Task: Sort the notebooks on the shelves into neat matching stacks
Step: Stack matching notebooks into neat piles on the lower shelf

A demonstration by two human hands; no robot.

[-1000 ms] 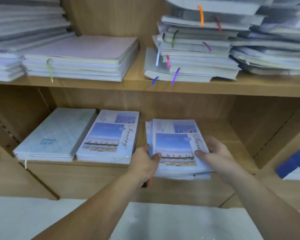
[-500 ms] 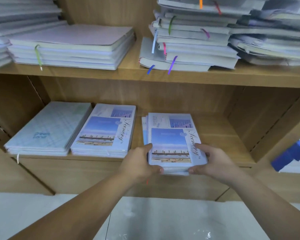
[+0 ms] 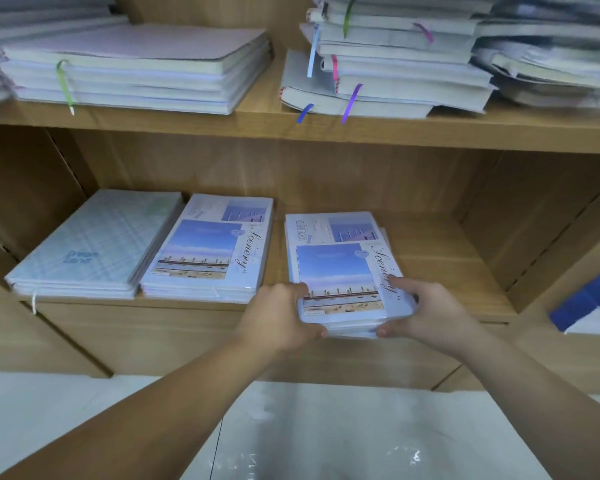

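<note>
**Shelving.** We record a wooden shelf unit with an upper shelf (image 3: 430,133) and a lower shelf (image 3: 437,258), above a pale floor (image 3: 84,410).

**Upper shelf, large stock.**
- Left: a squared stack of pale thick notebooks (image 3: 136,64).
- Right of centre: a looser pile of grey notebooks (image 3: 395,64), its edges stepped.
- Far right: a slumped heap (image 3: 551,64), too blurred for us to count.

**Lower shelf, left to right.**
- A plaid-cover stack (image 3: 94,244).
- Just beside it, a tidy "Scenery" stack (image 3: 208,251).
- Set apart by a gap, a second "Scenery" stack (image 3: 340,268), the one being handled. It lies flat near the middle of the shelf. Its near end juts over the front lip, and lower copies peek out at the far right corner.

**Hands.**
- The left hand (image 3: 278,317) has its grip closed on the near-left corner of that second stack, with fingers on the cover and thumb against the near edge.
- The right hand (image 3: 426,310) takes the near-right corner the same way, with a forefinger lying across the title.

**Oddments.**
- At the right margin, a blue object (image 3: 582,303), possibly a box; we cannot tell.

**Small items.**
- Ribbon markers hang from the upper piles: a green ribbon (image 3: 64,84), a purple ribbon (image 3: 350,102), a pink ribbon (image 3: 334,67) and a blue ribbon (image 3: 304,113).
</note>
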